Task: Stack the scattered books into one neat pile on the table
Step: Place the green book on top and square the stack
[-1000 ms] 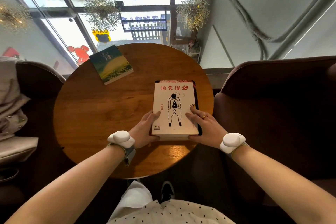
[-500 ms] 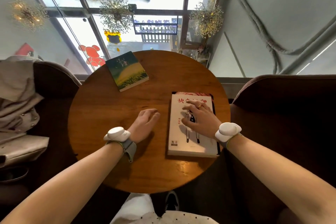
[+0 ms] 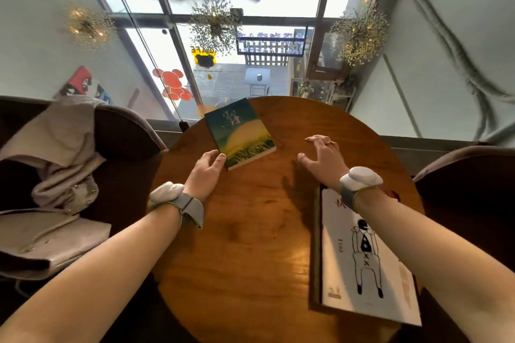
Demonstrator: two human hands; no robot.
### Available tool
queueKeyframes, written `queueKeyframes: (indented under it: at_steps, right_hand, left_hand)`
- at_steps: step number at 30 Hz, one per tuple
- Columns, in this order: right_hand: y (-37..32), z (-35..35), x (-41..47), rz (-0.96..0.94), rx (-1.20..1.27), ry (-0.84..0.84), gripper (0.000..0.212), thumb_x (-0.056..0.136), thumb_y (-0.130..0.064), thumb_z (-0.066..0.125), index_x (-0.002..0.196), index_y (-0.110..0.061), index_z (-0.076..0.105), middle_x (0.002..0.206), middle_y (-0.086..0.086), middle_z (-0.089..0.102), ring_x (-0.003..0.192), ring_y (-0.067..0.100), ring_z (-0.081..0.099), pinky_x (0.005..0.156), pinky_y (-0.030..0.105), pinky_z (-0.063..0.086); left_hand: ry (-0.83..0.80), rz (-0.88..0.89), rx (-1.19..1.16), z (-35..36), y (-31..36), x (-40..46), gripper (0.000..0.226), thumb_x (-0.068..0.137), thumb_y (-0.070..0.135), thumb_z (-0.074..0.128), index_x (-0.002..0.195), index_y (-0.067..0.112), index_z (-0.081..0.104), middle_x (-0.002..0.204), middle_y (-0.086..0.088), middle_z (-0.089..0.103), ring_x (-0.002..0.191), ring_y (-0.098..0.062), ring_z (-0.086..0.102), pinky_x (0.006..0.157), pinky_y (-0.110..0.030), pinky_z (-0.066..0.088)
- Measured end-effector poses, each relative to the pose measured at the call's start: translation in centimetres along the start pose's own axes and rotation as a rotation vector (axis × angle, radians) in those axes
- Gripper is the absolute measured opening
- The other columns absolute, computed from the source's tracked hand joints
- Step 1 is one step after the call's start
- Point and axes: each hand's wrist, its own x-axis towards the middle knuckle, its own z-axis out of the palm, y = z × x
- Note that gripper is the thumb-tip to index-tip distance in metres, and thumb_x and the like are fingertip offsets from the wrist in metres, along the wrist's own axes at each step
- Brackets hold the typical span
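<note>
Green-covered book lies just beyond the left hand, whose loosely open fingertips touch its near corner; its long axis runs away, tilted leftward. Right hand hovers spread, farther off, ahead of the white-covered pile.

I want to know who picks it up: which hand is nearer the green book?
Left. The left hand touches the green book at its near left corner; the right hand hovers open off to its right, apart.
</note>
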Motion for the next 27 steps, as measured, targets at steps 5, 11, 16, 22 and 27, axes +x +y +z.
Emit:
queueKeyframes:
  at_steps: [5, 11, 16, 22, 27]
  right_hand:
    - [-1.3, 1.7, 4.1, 0.128, 0.064, -0.028, 0.060, 0.091, -0.033, 0.056, 0.143, -0.010, 0.036, 0.150, 0.011, 0.036, 0.140, 0.030, 0.028, 0.115, 0.041, 0.026]
    - [-2.7, 3.6, 7.9, 0.212, 0.083, -0.078, 0.063, 0.092, -0.026, 0.054, 0.146, -0.003, 0.031, 0.152, 0.018, 0.033, 0.142, 0.030, 0.027, 0.115, 0.034, 0.020]
    - [-3.2, 6.1, 10.3, 0.337, 0.253, -0.214, 0.067, 0.091, -0.028, 0.057, 0.148, -0.008, 0.028, 0.154, 0.015, 0.032, 0.141, 0.030, 0.032, 0.115, 0.037, 0.028]
    - [-4.5, 8.6, 12.2, 0.391, 0.433, -0.197, 0.056, 0.090, -0.021, 0.057, 0.141, -0.004, 0.040, 0.138, 0.013, 0.053, 0.125, 0.030, 0.052, 0.107, 0.040, 0.041]
    - [-4.0, 9.2, 12.9, 0.468, 0.465, -0.174, 0.041, 0.082, -0.009, 0.066, 0.123, -0.002, 0.059, 0.118, 0.014, 0.066, 0.109, 0.030, 0.063, 0.098, 0.043, 0.050]
  left_hand:
    - [-0.008, -0.067, -0.060, -1.0, -0.5, 3.9, 0.054, 0.096, 0.044, 0.042, 0.142, 0.017, 0.037, 0.148, -0.007, 0.042, 0.134, -0.026, 0.040, 0.109, -0.048, 0.037]
    - [-0.044, -0.189, -0.168, -1.1, -1.1, 7.8, 0.063, 0.092, 0.049, 0.045, 0.145, 0.018, 0.031, 0.148, -0.007, 0.041, 0.134, -0.026, 0.041, 0.109, -0.048, 0.037]
    - [-0.085, -0.373, -0.381, -0.1, -1.7, 9.7, 0.065, 0.093, 0.046, 0.046, 0.147, 0.016, 0.028, 0.151, -0.008, 0.037, 0.136, -0.029, 0.038, 0.101, -0.045, 0.038]
    - [-0.108, -0.513, -0.552, 1.3, -2.5, 11.0, 0.058, 0.093, 0.044, 0.047, 0.143, 0.018, 0.035, 0.147, -0.004, 0.042, 0.135, -0.024, 0.038, 0.101, -0.045, 0.035]
    - [-0.139, -0.573, -0.730, 1.4, -1.7, 11.1, 0.037, 0.096, 0.043, 0.041, 0.122, 0.019, 0.051, 0.116, -0.001, 0.057, 0.114, -0.020, 0.049, 0.099, -0.044, 0.033]
